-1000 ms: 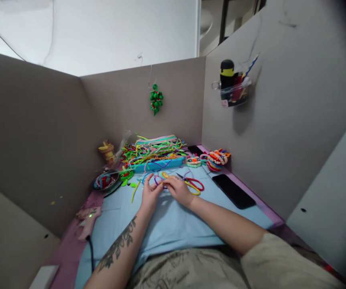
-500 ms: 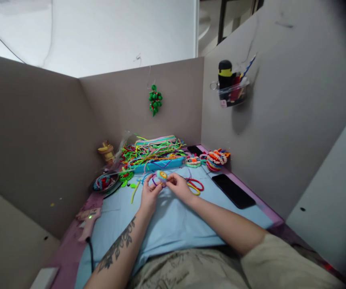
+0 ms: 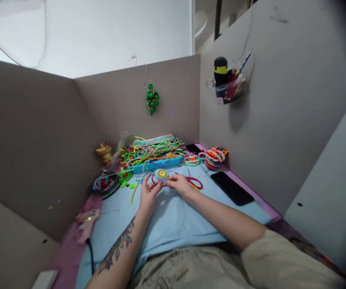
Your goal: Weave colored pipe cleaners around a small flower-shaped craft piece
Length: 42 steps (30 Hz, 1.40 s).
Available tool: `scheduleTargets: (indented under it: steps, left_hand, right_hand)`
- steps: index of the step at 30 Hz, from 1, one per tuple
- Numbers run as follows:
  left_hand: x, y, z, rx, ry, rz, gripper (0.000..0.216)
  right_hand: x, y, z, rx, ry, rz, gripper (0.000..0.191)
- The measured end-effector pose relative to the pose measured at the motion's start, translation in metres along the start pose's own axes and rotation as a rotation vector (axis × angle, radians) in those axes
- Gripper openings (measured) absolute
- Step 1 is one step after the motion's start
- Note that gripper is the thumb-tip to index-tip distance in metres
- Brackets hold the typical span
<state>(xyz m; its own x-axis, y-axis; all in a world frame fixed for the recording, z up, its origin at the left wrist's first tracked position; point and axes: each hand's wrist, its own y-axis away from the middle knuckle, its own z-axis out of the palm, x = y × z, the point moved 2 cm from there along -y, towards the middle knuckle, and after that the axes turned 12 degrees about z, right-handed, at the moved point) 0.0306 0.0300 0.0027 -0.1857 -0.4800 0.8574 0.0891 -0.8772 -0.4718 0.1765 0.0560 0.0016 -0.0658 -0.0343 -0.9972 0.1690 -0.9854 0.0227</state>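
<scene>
Between my two hands, above the light blue cloth (image 3: 173, 224), is a small round piece coiled from coloured pipe cleaners (image 3: 161, 174), with yellow and orange rings in its middle and a pale edge. My left hand (image 3: 149, 193) pinches its lower left side, where a purple pipe cleaner loops out. Thumb and fingers of my right hand (image 3: 179, 184) are closed on its lower right edge. Red and yellow pipe cleaners (image 3: 196, 183) lie just past my right hand. A yellow-green strand (image 3: 134, 192) rests left of my left hand.
A blue tray (image 3: 157, 163) heaped with pipe cleaners stands at the back. On the right lie a black phone (image 3: 232, 188) and finished fuzzy pieces (image 3: 215, 157). A pink glue gun (image 3: 89, 224) and a round bowl (image 3: 104, 183) are on the left. Grey partitions enclose the table.
The coiled piece has tilted so its ringed face shows more fully. My right-hand fingers have shifted slightly along its edge. The whole view has moved a little.
</scene>
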Motion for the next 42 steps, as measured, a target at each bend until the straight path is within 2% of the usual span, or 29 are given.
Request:
scheduleTargets:
  steps: [4, 7, 9, 13, 16, 22, 26, 30, 35, 37, 42]
  left_hand:
    - [0.004, 0.001, -0.010, 0.104, -0.467, 0.213, 0.050]
    - [0.006, 0.001, -0.013, 0.018, -0.621, 0.299, 0.032]
    - [0.004, 0.000, -0.013, -0.058, -0.555, 0.270, 0.028]
    - [0.000, -0.001, -0.011, -0.110, -0.357, 0.154, 0.029]
    - [-0.001, -0.002, -0.011, -0.143, -0.300, 0.110, 0.031]
    - [0.002, -0.003, -0.013, -0.108, -0.343, 0.063, 0.028]
    - [0.006, -0.005, -0.013, -0.029, -0.326, 0.052, 0.025]
    - [0.006, -0.006, -0.015, -0.009, -0.327, 0.058, 0.025]
    - [0.003, -0.005, -0.014, -0.025, -0.315, 0.058, 0.026]
    - [0.002, -0.004, -0.012, -0.049, -0.294, 0.038, 0.027]
    - [0.003, -0.003, -0.008, -0.093, -0.181, -0.020, 0.032]
  right_hand:
    - [-0.003, 0.001, -0.004, 0.067, 0.089, -0.105, 0.026]
    - [-0.003, 0.002, -0.005, 0.064, 0.159, -0.124, 0.024]
    - [-0.003, 0.004, -0.004, 0.037, 0.179, -0.115, 0.024]
    - [-0.003, 0.006, 0.000, -0.005, 0.207, -0.101, 0.026]
    - [-0.002, 0.006, 0.001, -0.032, 0.215, -0.100, 0.029]
    - [0.002, 0.005, 0.001, -0.052, 0.260, -0.134, 0.027]
    - [0.003, 0.008, 0.004, 0.022, 0.340, -0.180, 0.015]
    - [0.001, 0.014, 0.006, 0.087, 0.400, -0.268, 0.015]
    - [-0.005, 0.023, 0.010, 0.156, 0.564, -0.457, 0.008]
    - [-0.008, 0.025, 0.011, 0.160, 0.613, -0.524, 0.005]
    - [-0.010, 0.027, 0.010, 0.146, 0.634, -0.599, 0.013]
